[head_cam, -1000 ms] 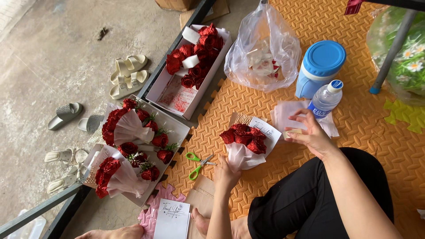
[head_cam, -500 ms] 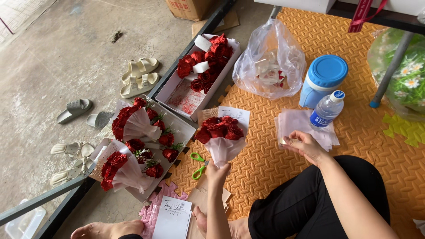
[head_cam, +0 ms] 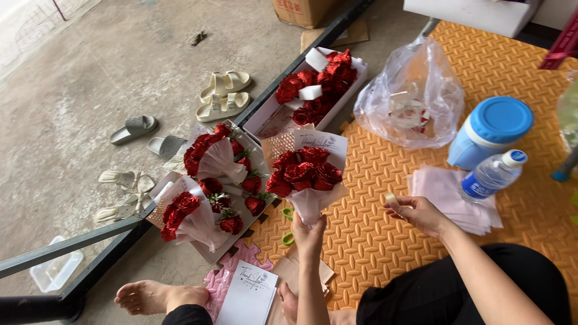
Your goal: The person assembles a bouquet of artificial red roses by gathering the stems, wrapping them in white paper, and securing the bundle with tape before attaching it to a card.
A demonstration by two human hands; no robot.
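my left hand (head_cam: 309, 232) clenches the bouquet (head_cam: 304, 174) by its wrapped stem, light but crushable; right hand (head_cam: 418, 212) beside it pinches a small pale bit (head_cam: 390, 197).

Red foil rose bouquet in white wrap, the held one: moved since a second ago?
Yes. The red foil rose bouquet in the left hand went left, off the orange mat toward the box of finished bouquets.

A bare grey concrete floor (head_cam: 90, 72) in flat daylight meets an orange interlocking foam mat (head_cam: 385, 241) along a dark metal rail (head_cam: 301, 60), with pale sandals (head_cam: 224, 95) and what may be a cardboard box (head_cam: 304, 11) beyond.
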